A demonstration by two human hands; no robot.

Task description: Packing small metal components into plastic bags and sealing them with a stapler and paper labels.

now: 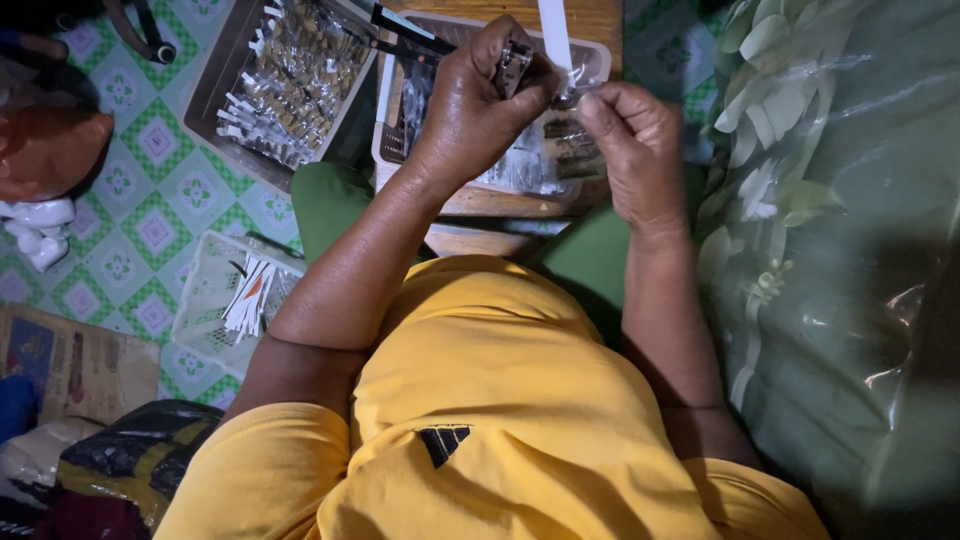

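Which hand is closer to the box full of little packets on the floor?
Left. The left hand holding a metal tool is just beside the packet box; the right hand is farther away, across the wooden tray.

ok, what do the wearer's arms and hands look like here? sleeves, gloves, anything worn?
Both hands bare: left hand, right hand. No gloves, rings or watch visible. Forearms uncovered; short yellow sleeves of a yellow shirt end at the upper arms.

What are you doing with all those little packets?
A person in a yellow shirt sits over a wooden board. The left hand grips a small metal stapler, and the right hand pinches a small clear packet with a white strip beside it. A tray of packets lies under the hands, and a box of filled ones sits on the tiled floor.
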